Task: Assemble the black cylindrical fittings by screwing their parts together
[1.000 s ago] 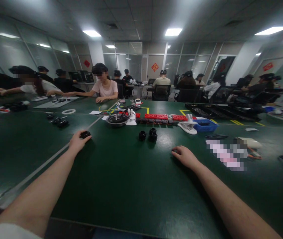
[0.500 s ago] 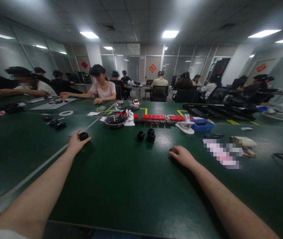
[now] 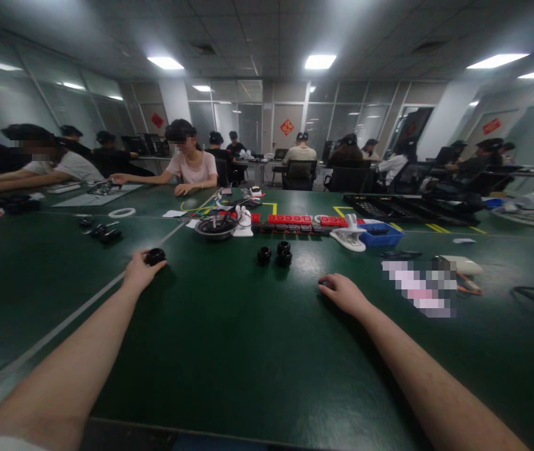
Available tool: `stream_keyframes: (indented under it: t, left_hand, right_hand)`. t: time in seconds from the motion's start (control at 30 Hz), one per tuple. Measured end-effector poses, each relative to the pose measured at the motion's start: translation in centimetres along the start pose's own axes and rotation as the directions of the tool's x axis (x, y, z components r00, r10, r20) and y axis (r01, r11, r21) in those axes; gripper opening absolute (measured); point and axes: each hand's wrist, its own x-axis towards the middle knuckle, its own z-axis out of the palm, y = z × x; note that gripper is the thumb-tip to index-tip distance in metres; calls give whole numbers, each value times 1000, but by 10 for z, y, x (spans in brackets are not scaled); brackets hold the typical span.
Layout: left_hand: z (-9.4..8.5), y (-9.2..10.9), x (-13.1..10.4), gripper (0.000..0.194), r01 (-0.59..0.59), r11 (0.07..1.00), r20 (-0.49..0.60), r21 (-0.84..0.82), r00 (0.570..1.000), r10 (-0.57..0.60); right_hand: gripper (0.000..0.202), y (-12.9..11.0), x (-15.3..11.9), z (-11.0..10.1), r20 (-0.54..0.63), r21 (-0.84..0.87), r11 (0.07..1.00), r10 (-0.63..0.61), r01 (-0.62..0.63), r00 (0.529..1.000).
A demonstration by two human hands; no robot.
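Note:
My left hand (image 3: 141, 272) is at the left of the green table, its fingers and thumb around a glossy black round piece (image 3: 155, 256) that rests on the tabletop. What the piece is, I cannot make out. My right hand (image 3: 342, 292) lies on the table right of centre with curled fingers. A small dark spot shows at its fingertips; the rest of whatever is under them is hidden. Between the hands stand three similar black round pieces (image 3: 263, 255), two of them close together, one behind the other.
Beyond them are a metal bowl (image 3: 216, 228) of dark parts, red power strips (image 3: 290, 219), white clips (image 3: 350, 235) and a blue bin (image 3: 381, 235). Black parts (image 3: 107, 233) and a white ring (image 3: 121, 213) lie left. At right is a beige device (image 3: 459, 265). Co-workers sit around.
The fingers and thumb of my left hand have drawn in closer around the black round piece. My right hand keeps its place. The whole view has shifted slightly.

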Motion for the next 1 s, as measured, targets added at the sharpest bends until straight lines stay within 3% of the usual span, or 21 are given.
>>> stream_keyframes:
  t: [0.2, 0.37, 0.47, 0.57, 0.7, 0.87, 1.0]
  left_hand:
    - [-2, 3, -2, 71, -45, 999, 4, 31, 999, 45]
    - [-1, 0, 1, 74, 7, 999, -35, 43, 999, -6]
    - [-1, -1, 1, 78, -49, 997, -61, 57, 997, 52]
    - [-2, 0, 1, 68, -111, 988, -45, 110, 992, 117]
    - [-3, 2, 0, 67, -38, 992, -80, 116, 996, 48]
    - [-3, 2, 0, 72, -93, 989, -62, 119, 993, 101]
    - [-2, 1, 1, 69, -38, 987, -70, 157, 996, 49]
  right_hand:
    - [29, 0, 0, 0, 1, -4, 1000, 0, 0, 1000]
    - [30, 2, 0, 1, 3, -5, 1000, -4, 4, 1000]
    - [30, 2, 0, 1, 4, -7, 1000, -4, 4, 1000]
    - [31, 1, 0, 1, 3, -8, 1000, -3, 3, 1000]
    - [30, 1, 0, 0, 6, -6, 1000, -4, 4, 1000]
    - [30, 1, 0, 0, 11, -4, 1000, -1, 1, 1000]
    - [31, 2, 0, 1, 15, -5, 1000, 2, -2, 1000]
